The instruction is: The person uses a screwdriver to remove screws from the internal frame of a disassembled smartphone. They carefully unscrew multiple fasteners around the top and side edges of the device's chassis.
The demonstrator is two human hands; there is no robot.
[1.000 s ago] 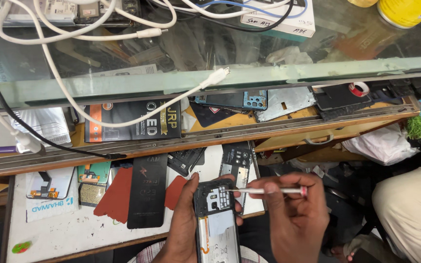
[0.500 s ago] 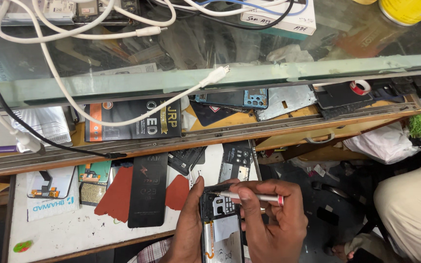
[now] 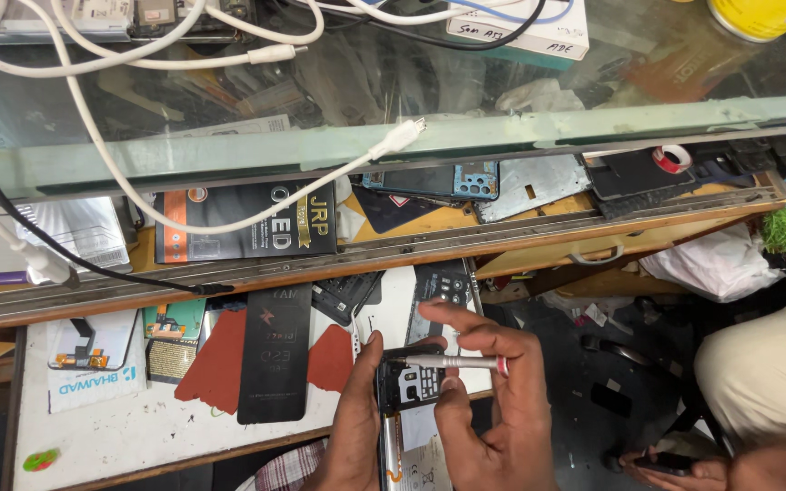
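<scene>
The left hand (image 3: 357, 427) is clamped on the opened phone (image 3: 408, 391) at near centre, the right hand (image 3: 493, 409) pinches a silver screwdriver (image 3: 452, 362) across it, above the open white drawer (image 3: 93, 436) holding 1 black phone panel (image 3: 273, 353) and 2 red backs (image 3: 214, 373).

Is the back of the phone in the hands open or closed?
Open: the phone shows bare inner parts with no cover, held by the left hand while the right hand holds a screwdriver.

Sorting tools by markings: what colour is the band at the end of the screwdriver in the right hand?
Red, on a silver screwdriver held by the right hand; the head view shows it.
</scene>
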